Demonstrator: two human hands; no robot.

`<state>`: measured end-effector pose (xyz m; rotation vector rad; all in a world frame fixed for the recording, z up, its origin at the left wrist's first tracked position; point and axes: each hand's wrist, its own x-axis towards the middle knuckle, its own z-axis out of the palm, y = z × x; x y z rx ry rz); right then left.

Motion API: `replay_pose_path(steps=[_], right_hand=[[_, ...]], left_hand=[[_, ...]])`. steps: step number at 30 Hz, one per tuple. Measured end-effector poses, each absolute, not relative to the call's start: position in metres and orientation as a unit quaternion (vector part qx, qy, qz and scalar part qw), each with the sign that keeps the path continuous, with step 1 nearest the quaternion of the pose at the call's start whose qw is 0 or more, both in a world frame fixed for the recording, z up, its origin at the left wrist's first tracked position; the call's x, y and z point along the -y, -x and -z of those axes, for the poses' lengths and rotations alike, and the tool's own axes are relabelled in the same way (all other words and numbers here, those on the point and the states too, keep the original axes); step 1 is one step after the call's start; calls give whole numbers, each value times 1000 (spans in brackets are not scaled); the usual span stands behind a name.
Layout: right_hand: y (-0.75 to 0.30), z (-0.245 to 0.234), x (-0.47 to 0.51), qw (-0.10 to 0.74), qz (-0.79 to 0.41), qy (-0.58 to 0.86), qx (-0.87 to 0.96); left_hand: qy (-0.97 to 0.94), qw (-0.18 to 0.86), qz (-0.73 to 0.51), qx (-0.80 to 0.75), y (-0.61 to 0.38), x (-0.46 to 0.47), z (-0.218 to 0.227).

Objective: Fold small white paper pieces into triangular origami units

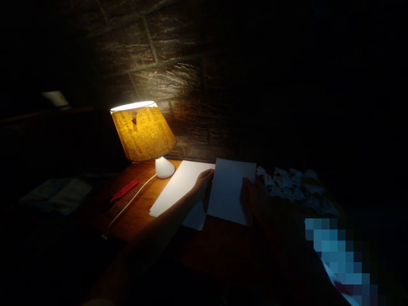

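Observation:
A white sheet of paper [232, 191] is held up, tilted, above the desk. My left hand [203, 183] is closed at the sheet's left edge, its fingertips partly hidden behind the paper. The dim right hand [250, 194] grips the opposite edge, with the thumb on the front face and the other fingers out of sight. Under and beside my left forearm lies a stack of white paper [177, 185], lit by the lamp.
A lit lamp [143, 131] with a printed yellow shade stands on the wooden desk [140, 210], its white cord [130, 202] running forward. Left of the cord lies a red slim tool [125, 191]. Several folded or crumpled papers [288, 182] are at right. A stone-patterned wall [172, 85] rises behind.

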<state>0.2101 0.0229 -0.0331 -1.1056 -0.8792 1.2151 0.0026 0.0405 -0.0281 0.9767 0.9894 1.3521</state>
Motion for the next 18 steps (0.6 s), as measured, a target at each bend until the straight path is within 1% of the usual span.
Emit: replay_pose_path(steps=[6,9,18], right_hand=[[-208,21,-18,606,-493,501,372],[-208,20,-17,606,-500,490,378],[-210,35,-23,606,-473,498,402]], left_hand=[[-357,605,-585,-405,-1,-40,17],[-332,621,-587,-398,0,-37,13],[-266,677,-574,-376,1,-27,-7]])
